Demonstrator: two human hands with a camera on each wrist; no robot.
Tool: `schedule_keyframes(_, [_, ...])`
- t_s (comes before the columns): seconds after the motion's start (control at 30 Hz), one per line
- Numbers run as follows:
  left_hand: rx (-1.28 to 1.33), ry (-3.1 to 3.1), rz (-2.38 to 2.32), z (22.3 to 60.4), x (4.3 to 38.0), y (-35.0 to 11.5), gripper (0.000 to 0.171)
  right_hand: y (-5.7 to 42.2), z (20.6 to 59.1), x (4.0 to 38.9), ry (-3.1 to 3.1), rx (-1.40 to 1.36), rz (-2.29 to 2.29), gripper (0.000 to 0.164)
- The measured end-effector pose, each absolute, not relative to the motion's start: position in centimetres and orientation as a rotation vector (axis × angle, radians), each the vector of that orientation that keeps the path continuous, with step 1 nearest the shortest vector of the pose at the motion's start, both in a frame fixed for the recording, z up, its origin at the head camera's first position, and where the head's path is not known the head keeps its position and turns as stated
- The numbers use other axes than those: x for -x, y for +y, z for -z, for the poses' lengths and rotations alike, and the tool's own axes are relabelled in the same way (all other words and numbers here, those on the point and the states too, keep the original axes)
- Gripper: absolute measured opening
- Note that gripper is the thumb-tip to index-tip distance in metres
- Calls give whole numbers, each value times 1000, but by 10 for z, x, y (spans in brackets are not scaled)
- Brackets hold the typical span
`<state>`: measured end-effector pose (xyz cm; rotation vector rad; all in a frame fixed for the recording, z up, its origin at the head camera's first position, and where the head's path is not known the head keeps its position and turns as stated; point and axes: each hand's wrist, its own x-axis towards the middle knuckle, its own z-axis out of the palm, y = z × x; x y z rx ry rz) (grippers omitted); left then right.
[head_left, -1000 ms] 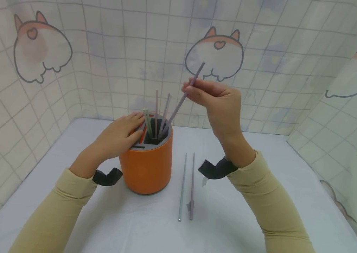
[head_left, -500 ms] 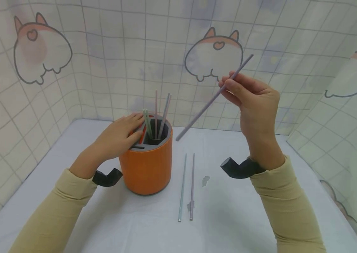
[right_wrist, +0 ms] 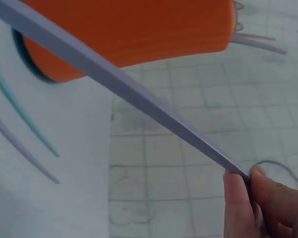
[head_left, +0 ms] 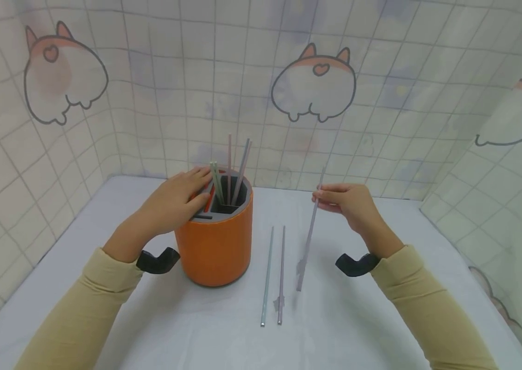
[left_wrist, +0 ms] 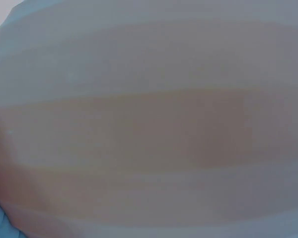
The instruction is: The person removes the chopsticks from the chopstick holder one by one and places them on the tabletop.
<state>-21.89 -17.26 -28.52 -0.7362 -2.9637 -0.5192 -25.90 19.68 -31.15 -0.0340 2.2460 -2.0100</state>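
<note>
In the head view my right hand [head_left: 349,203] pinches a thin lilac chopstick [head_left: 307,240] near its upper end. The stick hangs steeply, its lower end over the white table; whether it touches is unclear. The right wrist view shows its faceted sides [right_wrist: 144,101] between thumb and fingers. My left hand [head_left: 170,196] rests on the rim of an orange round holder [head_left: 214,252] with a grey divided insert. Several pastel chopsticks [head_left: 240,172] lean in one of its compartments. A pale blue chopstick [head_left: 267,277] and another lilac chopstick [head_left: 281,277] lie side by side right of the holder.
The white tabletop [head_left: 186,329] ends at a grid-patterned cloth backdrop [head_left: 159,118] behind and at both sides. Black bands [head_left: 158,260] sit on both wrists. The left wrist view is blurred and filled by a close surface.
My right hand has drawn the lilac chopstick out of the holder, carried it right, then lowered it toward the table beside the two lying ones. The left hand stays on the rim.
</note>
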Motion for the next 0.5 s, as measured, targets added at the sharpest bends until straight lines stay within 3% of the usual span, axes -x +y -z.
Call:
schedule_keyframes(0.13, [739,-2963,517,284,218,-173,56,199,345,265,2202,-50,1849,47])
schedule_keyframes(0.5, [720,-2977,522,284,218,-173,56,188,398,267,2092,-170,1763,41])
